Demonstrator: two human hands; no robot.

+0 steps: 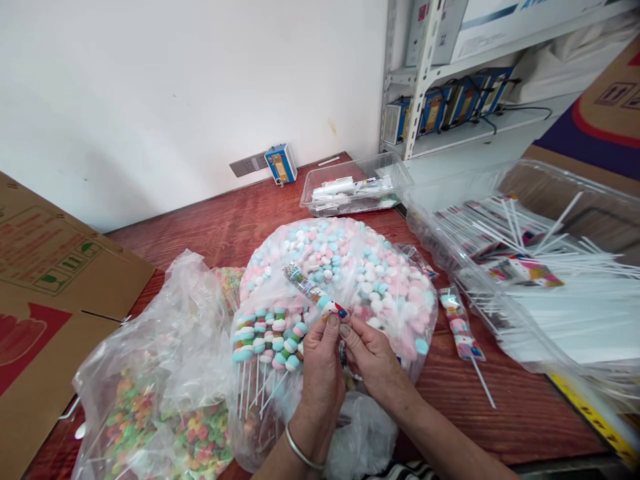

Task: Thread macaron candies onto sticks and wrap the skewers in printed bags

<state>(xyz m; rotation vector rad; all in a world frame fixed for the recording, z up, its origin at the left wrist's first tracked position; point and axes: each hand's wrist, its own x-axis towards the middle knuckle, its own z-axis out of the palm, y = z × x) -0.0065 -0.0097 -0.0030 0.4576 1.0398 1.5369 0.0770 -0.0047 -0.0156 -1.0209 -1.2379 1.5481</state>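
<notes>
A narrow printed candy wrapper (311,291) slants up and left from my fingertips; whether candy is inside it I cannot tell. My left hand (323,360) pinches its lower end between thumb and fingers, with a bangle on that wrist. Right beside it, my right hand (373,353) is closed on the same end, thumb near the other thumb. Under both hands lies a large clear bag of pink, white and blue marshmallows (330,247). Several candy skewers (270,337) on white sticks rest on the bag, left of my hands.
At left, a clear bag holds colourful gummy rings (195,433), near a cardboard box (65,300). One wrapped candy skewer (460,327) lies to the right. A clear bin (500,333) contains white sticks and wrappers; a smaller clear tray (357,177) stands behind. Metal shelving (425,80) rises at the back.
</notes>
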